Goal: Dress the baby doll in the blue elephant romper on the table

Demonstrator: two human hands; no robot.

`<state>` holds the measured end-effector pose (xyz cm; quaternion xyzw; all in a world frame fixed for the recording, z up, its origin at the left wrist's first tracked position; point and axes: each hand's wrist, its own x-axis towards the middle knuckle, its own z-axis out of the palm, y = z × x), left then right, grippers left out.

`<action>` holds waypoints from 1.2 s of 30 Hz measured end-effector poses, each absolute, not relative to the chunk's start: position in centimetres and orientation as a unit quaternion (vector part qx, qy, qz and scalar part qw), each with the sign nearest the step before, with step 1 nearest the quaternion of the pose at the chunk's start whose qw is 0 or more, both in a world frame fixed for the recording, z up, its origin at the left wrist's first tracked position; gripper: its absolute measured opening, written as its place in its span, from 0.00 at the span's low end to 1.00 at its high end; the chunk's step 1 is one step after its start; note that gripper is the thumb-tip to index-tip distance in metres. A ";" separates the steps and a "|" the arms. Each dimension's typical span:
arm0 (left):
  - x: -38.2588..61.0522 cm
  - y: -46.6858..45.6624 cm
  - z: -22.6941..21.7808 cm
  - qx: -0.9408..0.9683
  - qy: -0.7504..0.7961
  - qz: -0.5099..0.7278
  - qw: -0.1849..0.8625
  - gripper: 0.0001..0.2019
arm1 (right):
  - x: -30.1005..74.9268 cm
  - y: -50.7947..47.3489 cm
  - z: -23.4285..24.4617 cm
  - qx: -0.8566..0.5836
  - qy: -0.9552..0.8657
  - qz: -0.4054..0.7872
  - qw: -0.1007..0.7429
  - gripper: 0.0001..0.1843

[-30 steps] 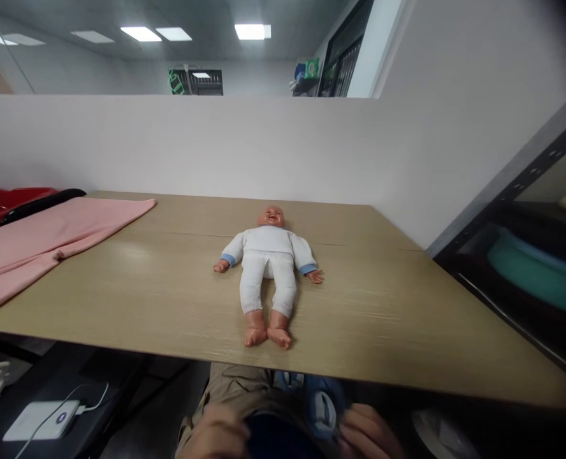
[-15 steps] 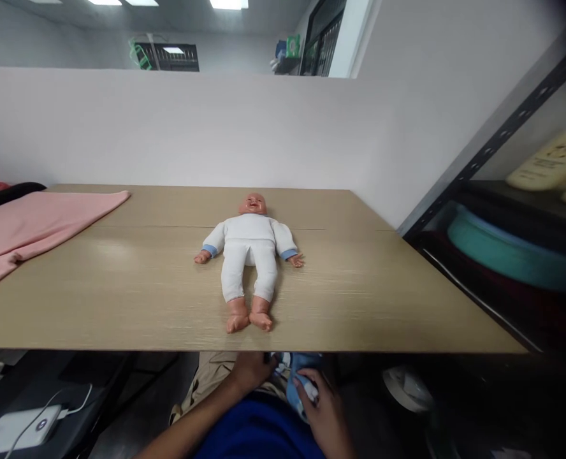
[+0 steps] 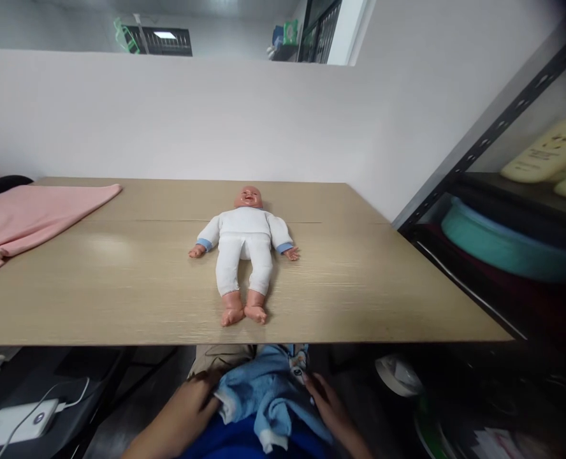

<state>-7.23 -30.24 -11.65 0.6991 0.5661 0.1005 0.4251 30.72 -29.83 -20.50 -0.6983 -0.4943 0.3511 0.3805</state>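
Note:
A small blue baby garment [image 3: 268, 389] with white cuffs and a printed patch lies bunched over my lap, below the table's front edge. My left hand [image 3: 197, 401] is closed at its left side, beside a white cuff, with the fingertips partly hidden. At the garment's right side, my right hand [image 3: 326, 405] grips its edge near the patch. On the table [image 3: 120, 299], a baby doll [image 3: 245, 245] lies on its back in a white suit with blue cuffs, arms spread and bare feet toward me. Neither hand touches the doll.
Pink cloth [image 3: 34, 213] covers the table's left end. To the right, a metal shelf holds a teal basin [image 3: 507, 245] and yellow bottles [image 3: 545, 153]. A white power bank [image 3: 18, 424] with a cable rests low at left. A white round object [image 3: 398, 375] sits under the table.
The blue garment has come further into view and is spread wider across my lap. My left hand has moved left and down, away from my right hand. The doll lies as before.

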 end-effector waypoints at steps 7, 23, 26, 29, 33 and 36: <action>-9.5 -29.2 -5.4 0.718 0.567 0.099 0.391 0.20 | 27.6 -29.2 -12.6 -0.606 -0.607 0.365 0.363 0.24; -3.9 -21.2 9.8 0.762 0.284 0.326 0.483 0.16 | 23.0 -23.6 12.5 -0.327 -0.824 0.257 0.385 0.07; -4.9 -21.3 10.6 0.800 0.278 0.329 0.419 0.10 | 23.3 -22.7 12.6 -0.320 -0.829 0.286 0.359 0.13; -5.9 -21.6 11.2 0.803 0.278 0.342 0.402 0.05 | 23.1 -21.9 12.1 -0.357 -0.808 0.396 0.250 0.14; -6.7 -21.3 11.6 0.767 0.392 0.268 0.431 0.17 | 22.5 -20.3 12.1 -0.325 -0.820 0.445 0.157 0.18; -7.0 -20.4 11.4 0.754 0.386 0.197 0.494 0.24 | 22.2 -19.0 12.2 -0.318 -0.830 0.420 0.185 0.19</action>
